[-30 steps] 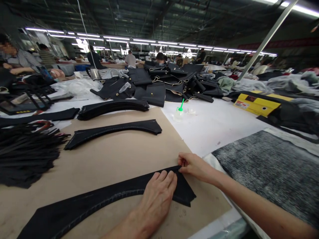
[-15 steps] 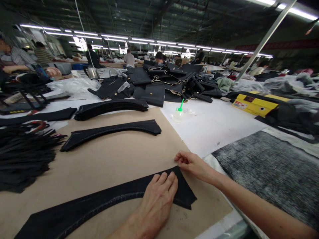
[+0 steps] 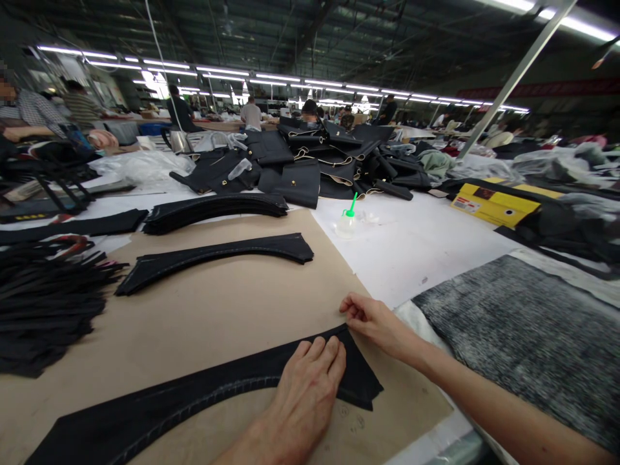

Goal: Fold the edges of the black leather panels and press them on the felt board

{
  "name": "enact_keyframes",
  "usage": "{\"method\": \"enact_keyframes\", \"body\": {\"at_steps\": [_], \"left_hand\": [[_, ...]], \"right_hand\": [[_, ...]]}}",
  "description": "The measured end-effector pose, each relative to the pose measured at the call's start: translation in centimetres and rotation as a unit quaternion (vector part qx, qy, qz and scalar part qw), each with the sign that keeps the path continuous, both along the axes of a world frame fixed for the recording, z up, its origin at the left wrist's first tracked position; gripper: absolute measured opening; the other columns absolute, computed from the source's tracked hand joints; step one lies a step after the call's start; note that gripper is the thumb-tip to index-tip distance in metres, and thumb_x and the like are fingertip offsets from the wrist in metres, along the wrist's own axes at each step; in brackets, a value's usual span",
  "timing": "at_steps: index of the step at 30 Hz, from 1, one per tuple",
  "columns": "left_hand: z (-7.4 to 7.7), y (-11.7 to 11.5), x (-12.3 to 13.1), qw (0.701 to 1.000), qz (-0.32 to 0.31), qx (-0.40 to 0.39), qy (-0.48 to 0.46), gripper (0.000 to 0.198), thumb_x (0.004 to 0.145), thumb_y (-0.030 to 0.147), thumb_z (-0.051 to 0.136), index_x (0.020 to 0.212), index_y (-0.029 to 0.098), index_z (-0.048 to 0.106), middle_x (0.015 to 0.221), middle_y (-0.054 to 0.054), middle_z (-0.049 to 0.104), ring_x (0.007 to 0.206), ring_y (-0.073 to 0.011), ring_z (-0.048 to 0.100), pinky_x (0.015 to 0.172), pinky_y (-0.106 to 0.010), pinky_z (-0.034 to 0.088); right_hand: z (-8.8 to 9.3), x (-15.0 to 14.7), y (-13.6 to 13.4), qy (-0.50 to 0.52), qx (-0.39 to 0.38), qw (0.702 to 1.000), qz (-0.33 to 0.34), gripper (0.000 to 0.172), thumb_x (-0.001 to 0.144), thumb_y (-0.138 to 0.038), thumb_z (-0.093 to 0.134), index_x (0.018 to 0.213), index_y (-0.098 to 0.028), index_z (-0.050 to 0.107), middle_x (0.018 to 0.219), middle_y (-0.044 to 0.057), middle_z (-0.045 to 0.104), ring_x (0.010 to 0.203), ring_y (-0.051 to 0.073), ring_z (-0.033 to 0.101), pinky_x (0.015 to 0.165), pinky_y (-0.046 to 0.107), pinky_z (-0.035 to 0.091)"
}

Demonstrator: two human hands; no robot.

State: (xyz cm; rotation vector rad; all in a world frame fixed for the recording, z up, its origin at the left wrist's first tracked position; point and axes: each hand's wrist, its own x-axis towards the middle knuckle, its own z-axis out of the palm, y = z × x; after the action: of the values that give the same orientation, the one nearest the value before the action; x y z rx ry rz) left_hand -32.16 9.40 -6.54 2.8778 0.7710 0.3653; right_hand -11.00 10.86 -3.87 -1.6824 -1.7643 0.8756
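A long, curved black fabric piece (image 3: 232,369) with a stitched lower edge lies across the brown board (image 3: 217,303) in front of me. My left hand (image 3: 310,387) rests flat on its wider right part, fingers stretched forward and close together. At the upper right corner of that piece, my right hand (image 3: 363,316) has its fingers curled in a pinch on the edge; the fingertips partly hide what is between them. Farther up the board is another curved black piece (image 3: 223,255), and beyond it a stack of similar pieces (image 3: 217,212).
Black strips (image 3: 48,303) are heaped at the left. A clear bottle with a green nozzle (image 3: 347,223) stands on the white surface, before a pile of black bag parts (image 3: 300,174). To the right lie a mottled dark sheet (image 3: 523,329) and a yellow box (image 3: 494,205). People work behind.
Almost nothing differs. My left hand stays on the black fabric piece, and my right hand keeps its pinch at the corner with only a very slight shift.
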Motion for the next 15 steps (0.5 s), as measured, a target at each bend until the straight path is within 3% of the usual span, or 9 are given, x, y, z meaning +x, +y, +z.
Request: {"method": "enact_keyframes", "body": {"at_steps": [7, 15], "left_hand": [[-0.84, -0.30, -0.12, 0.999, 0.026, 0.021, 0.010, 0.057, 0.084, 0.004, 0.040, 0.140, 0.017, 0.040, 0.147, -0.011, 0.038, 0.132, -0.0261, 0.040, 0.107, -0.038, 0.038], [-0.44, -0.08, 0.05, 1.000, 0.016, 0.022, 0.010, 0.053, 0.086, 0.007, 0.041, 0.138, 0.013, 0.042, 0.144, -0.013, 0.043, 0.129, -0.0265, 0.044, 0.107, -0.036, 0.040]], "right_hand": [[-0.07, -0.58, 0.07, -0.068, 0.012, 0.998, -0.006, 0.027, 0.075, -0.001, 0.044, 0.092, -0.018, 0.056, 0.067, -0.003, 0.055, 0.061, 0.013, 0.051, 0.057, 0.022, 0.035], [-0.71, -0.99, -0.22, -0.140, 0.042, 0.989, -0.013, 0.026, 0.076, 0.000, 0.045, 0.093, -0.018, 0.054, 0.067, -0.003, 0.053, 0.062, 0.014, 0.050, 0.059, 0.024, 0.033]]}}
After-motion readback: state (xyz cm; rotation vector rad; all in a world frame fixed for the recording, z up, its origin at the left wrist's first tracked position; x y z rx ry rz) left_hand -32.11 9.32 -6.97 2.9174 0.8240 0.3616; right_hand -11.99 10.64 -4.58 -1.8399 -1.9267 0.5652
